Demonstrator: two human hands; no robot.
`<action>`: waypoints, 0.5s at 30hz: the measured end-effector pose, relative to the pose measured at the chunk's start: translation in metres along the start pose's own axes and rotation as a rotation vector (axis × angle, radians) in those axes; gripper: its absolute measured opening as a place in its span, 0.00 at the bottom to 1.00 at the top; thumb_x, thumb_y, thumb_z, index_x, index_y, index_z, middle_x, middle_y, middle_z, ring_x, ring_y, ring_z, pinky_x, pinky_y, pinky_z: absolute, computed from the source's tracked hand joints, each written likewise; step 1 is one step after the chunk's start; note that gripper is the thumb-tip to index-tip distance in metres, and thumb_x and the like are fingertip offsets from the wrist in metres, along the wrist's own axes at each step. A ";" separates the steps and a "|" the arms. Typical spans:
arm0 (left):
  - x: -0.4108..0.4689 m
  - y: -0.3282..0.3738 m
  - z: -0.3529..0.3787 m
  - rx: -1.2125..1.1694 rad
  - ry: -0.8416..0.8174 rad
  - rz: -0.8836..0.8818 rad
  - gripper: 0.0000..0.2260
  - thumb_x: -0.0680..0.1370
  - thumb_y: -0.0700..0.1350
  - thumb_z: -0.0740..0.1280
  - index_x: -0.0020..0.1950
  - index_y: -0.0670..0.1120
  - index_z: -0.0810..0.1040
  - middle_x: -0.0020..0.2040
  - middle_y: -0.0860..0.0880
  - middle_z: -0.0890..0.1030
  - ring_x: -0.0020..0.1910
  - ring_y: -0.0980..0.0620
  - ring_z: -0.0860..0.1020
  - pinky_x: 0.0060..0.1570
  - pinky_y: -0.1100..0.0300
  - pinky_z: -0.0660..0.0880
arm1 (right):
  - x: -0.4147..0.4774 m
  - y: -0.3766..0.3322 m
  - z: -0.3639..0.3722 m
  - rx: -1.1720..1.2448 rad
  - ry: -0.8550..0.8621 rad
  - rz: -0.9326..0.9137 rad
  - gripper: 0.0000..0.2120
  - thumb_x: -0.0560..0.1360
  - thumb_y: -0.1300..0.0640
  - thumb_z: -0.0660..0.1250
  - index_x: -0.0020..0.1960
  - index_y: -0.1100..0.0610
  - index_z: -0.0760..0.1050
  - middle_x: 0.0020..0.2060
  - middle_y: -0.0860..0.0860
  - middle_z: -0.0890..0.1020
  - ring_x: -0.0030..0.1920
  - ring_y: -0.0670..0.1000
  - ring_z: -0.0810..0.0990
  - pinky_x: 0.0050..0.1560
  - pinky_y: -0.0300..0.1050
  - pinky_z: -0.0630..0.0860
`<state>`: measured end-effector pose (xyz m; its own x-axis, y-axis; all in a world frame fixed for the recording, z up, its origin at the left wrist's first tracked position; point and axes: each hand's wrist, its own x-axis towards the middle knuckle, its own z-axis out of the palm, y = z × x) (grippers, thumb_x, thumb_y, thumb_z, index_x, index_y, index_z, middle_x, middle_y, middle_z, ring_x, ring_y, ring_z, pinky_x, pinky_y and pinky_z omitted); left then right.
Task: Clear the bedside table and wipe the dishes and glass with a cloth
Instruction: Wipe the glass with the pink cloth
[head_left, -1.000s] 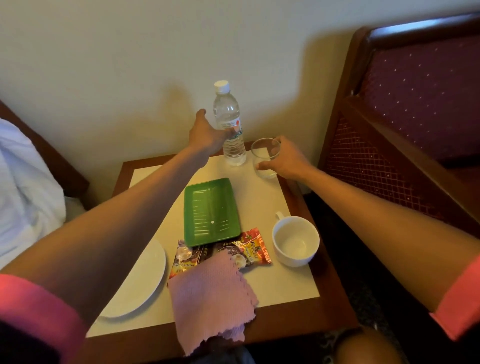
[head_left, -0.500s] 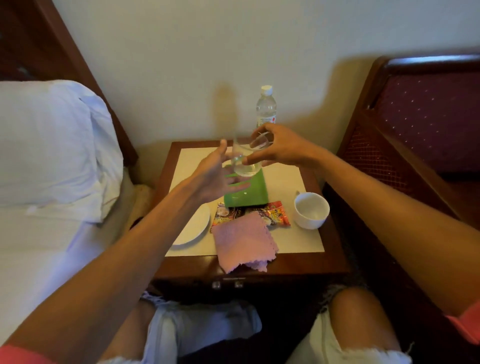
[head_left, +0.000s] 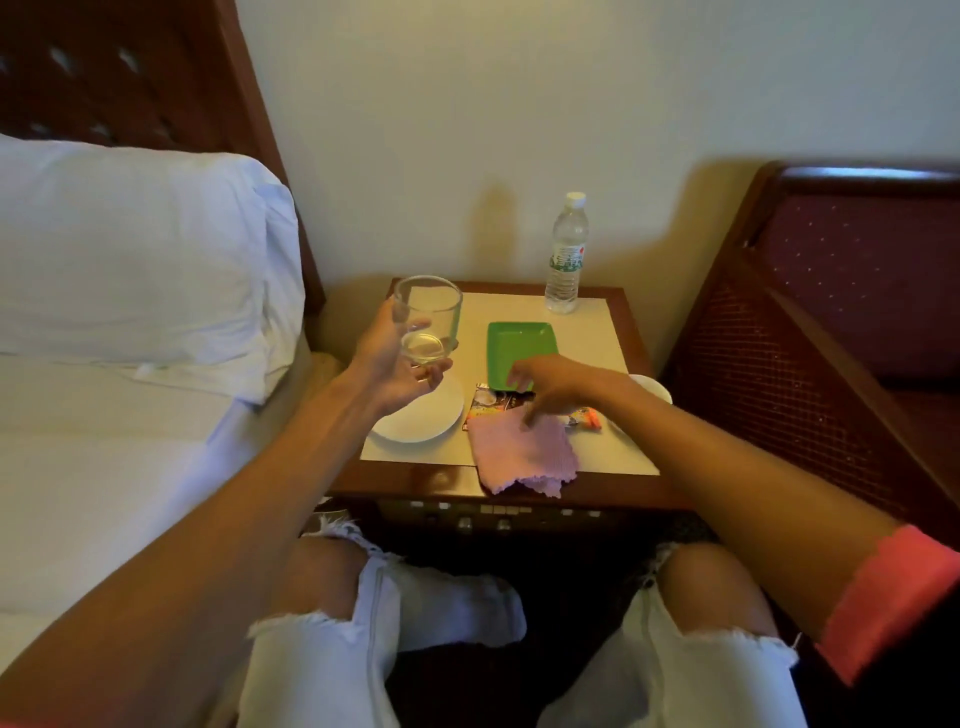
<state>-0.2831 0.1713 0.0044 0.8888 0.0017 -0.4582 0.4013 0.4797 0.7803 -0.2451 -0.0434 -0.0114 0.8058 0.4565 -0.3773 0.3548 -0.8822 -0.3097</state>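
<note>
One-handed, held the clear cylindrical drinking glass left of frame centre, with the left hand wrapped round its base. Poised the right hand, fingers loose and empty, at the soft pink cloth. Probably light, slick, breakable; best gripped mid-wall.

Pretty dim, warm yellowish light all round. The water bottle throws a soft shadow on the wall just to its left, so the light sits somewhere off to its right. Nearer the camera than the bottle, the right hand is smeared by motion blur. Far left of the bottle, the headboard leans from wide-angle bend.
</note>
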 end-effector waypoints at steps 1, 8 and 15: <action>-0.003 0.002 -0.004 0.011 0.005 0.011 0.22 0.80 0.61 0.58 0.66 0.48 0.70 0.56 0.36 0.79 0.43 0.44 0.76 0.40 0.57 0.71 | 0.002 -0.003 0.013 -0.029 -0.001 -0.014 0.36 0.68 0.55 0.78 0.71 0.58 0.67 0.67 0.55 0.75 0.66 0.57 0.73 0.65 0.49 0.70; -0.014 0.003 -0.012 0.032 -0.012 0.014 0.23 0.80 0.61 0.57 0.68 0.48 0.70 0.58 0.37 0.78 0.44 0.44 0.76 0.42 0.58 0.71 | 0.008 -0.010 0.030 -0.219 0.084 -0.068 0.12 0.71 0.55 0.76 0.49 0.58 0.77 0.45 0.53 0.80 0.48 0.55 0.77 0.44 0.45 0.71; -0.017 -0.002 -0.011 -0.012 0.024 0.025 0.23 0.80 0.63 0.56 0.67 0.48 0.70 0.57 0.37 0.79 0.47 0.45 0.76 0.42 0.57 0.72 | -0.025 -0.014 -0.020 -0.181 0.433 -0.125 0.12 0.73 0.54 0.71 0.53 0.59 0.79 0.48 0.56 0.81 0.46 0.54 0.77 0.46 0.49 0.76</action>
<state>-0.3016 0.1799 0.0055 0.8927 0.0349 -0.4492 0.3767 0.4893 0.7866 -0.2605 -0.0443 0.0200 0.8614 0.5040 0.0629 0.5073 -0.8471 -0.1584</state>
